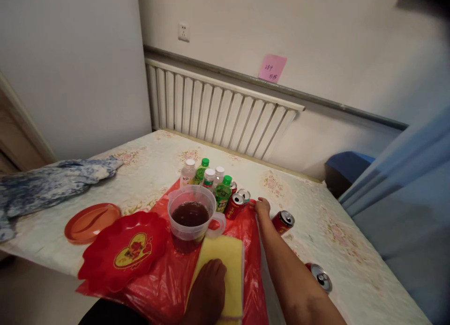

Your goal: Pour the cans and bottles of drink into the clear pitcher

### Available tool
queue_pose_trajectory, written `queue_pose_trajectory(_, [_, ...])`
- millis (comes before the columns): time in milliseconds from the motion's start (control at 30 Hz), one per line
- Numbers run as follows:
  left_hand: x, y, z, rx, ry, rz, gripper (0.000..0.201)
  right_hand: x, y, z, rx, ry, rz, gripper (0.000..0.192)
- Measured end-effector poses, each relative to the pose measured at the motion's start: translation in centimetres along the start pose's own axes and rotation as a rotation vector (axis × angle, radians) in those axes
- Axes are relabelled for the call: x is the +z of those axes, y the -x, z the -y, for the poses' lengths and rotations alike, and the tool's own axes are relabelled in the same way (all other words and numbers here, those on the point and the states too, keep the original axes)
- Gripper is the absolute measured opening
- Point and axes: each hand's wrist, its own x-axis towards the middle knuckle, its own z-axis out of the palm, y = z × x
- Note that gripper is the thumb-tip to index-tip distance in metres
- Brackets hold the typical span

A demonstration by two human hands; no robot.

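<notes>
My left hand (pixel 211 285) lies palm down with its fingers flat on a folded yellow cloth (pixel 232 269). The cloth rests on a red plastic sheet (pixel 165 280). Reaching forward, my right hand (pixel 262 207) has its fingers closed at the far right corner of that sheet, beside the drink cans. A clear plastic jug (pixel 191 222) of dark brown liquid stands just beyond the cloth, its handle to the right. Behind it are several small bottles with green or white caps, such as a green bottle (pixel 222 196), and a red can (pixel 235 206).
A red scalloped plate (pixel 101 259) and an orange lid (pixel 92 222) lie at the left, near a blue patterned cloth (pixel 63 182). Right of my arm are a red can (pixel 283 222) and another can (pixel 320 277). A radiator (pixel 211 107) lines the wall behind the flowered tablecloth (pixel 154 149).
</notes>
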Motion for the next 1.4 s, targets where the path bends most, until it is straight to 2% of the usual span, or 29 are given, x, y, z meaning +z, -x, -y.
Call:
queue_pose_trajectory(100, [0.0, 0.0, 0.0, -0.006, 0.007, 0.008, 0.038, -0.6, -0.2, -0.4, 0.101, 0.062, -0.012, 0.033])
queue_pose_trajectory(167, [0.2, 0.1, 0.0, -0.006, 0.004, 0.004, 0.040, -1.0, 0.0, -0.6, 0.118, 0.097, -0.016, 0.032])
queue_pose_trajectory(333, [0.5, 0.1, 0.2, 0.005, -0.020, -0.008, 0.041, -1.2, 1.3, -0.8, 0.054, 0.135, -0.012, 0.033])
queue_pose_trajectory(467, [-0.3, -0.2, -0.1, -0.004, -0.017, 0.048, 0.039, -2.1, 2.6, -0.6, -0.018, 0.131, -0.042, 0.031])
queue_pose_trajectory(533, [-1.0, -0.4, -0.4, -0.010, 0.003, 0.083, 0.035, -2.7, 3.6, -0.6, -0.068, 0.109, -0.041, 0.030])
queue_pose_trajectory(633, [-1.8, -0.7, -0.8, -0.022, 0.030, 0.109, 0.031, -2.9, 6.4, -0.9, -0.169, 0.049, 0.045, 0.030])
queue_pose_trajectory(733, [-2.1, -0.8, -0.9, -0.008, 0.027, 0.100, 0.030, -2.4, 10.0, -2.0, -0.244, -0.018, 0.148, 0.031])
queue_pose_trajectory(833, [-2.1, -0.9, -0.9, 0.017, 0.015, 0.083, 0.029, -2.4, 12.8, -3.6, -0.281, -0.045, 0.195, 0.032])
queue_pose_trajectory(1000, [-2.3, -1.0, -1.1, 0.014, -0.003, 0.067, 0.026, -4.7, 13.4, -5.3, -0.270, 0.002, 0.094, 0.032])
queue_pose_trajectory(1133, [-2.5, -1.0, -1.2, 0.016, 0.000, 0.052, 0.025, -6.4, 13.5, -4.9, -0.293, 0.038, 0.011, 0.036])
queue_pose_trajectory(1267, [-2.6, -1.0, -1.2, 0.033, -0.005, 0.041, 0.025, -6.2, 16.5, -4.5, -0.381, 0.021, 0.061, 0.041])
queue_pose_trajectory(1400, [-2.7, -1.1, -1.3, 0.049, -0.025, 0.031, 0.025, -6.2, 19.4, -5.7, -0.441, 0.025, 0.158, 0.039])
